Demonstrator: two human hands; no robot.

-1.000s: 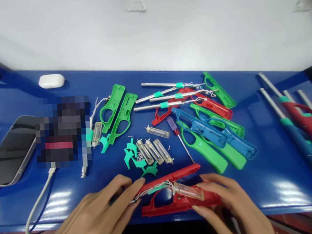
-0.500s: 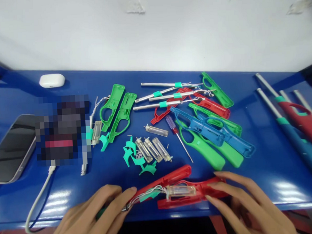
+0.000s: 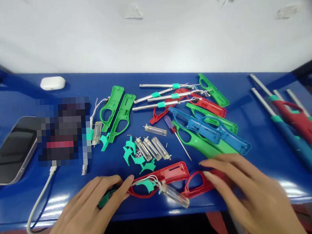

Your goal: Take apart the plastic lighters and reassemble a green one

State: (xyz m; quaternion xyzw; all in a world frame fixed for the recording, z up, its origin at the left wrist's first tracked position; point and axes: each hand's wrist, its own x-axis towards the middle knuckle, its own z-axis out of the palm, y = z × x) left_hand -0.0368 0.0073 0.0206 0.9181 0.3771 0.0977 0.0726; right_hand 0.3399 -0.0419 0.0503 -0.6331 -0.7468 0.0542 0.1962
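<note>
My left hand is closed at the front of the table around the wire end of a lighter's inner assembly; the part inside the fingers is mostly hidden. White wires run from it past a green trigger to a clear fuel tank, tilted down to the right. Behind these lies a red casing half, its ring end by my left fingertips. Another red casing half, inner side up, is between the thumb and fingers of my right hand, which hides its far end.
Behind are loose fuel tanks, green triggers, a screwdriver, metal nozzles, and blue and green casing halves. Whole lighters lie right. Phones, a cable and a white case are left.
My right hand has drawn its red casing half right and turned it. The fuel tank has come out of that half and now tilts down. The other red half sits more exposed.
</note>
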